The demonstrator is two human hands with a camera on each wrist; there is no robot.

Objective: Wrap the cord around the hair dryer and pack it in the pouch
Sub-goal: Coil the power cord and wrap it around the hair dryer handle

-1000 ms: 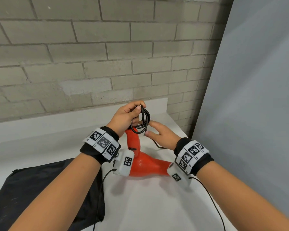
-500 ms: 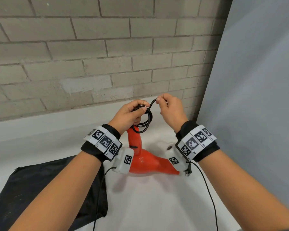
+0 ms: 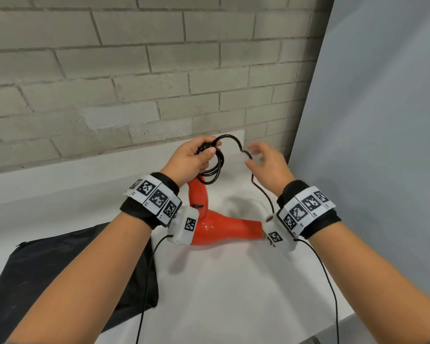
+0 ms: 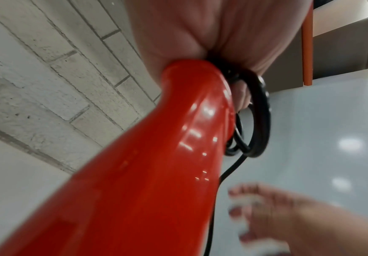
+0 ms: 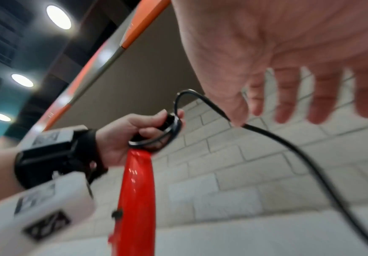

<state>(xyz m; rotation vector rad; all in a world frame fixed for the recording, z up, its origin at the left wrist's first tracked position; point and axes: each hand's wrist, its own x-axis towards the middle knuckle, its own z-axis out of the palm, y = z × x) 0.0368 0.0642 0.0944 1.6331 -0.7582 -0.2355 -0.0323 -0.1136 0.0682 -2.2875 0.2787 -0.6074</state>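
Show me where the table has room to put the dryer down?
Bare table lies in front of the dryer, between the pouch and the right edge. It is crowded further back, where the left hand holds the cord coils.

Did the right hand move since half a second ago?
Yes. The right hand dropped and swung right, away from the left hand with its cord loops, against the brick wall. Its fingers have opened.

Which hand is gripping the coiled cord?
The left hand grips the coiled cord above the red hair dryer; the right hand is open, fingers spread.
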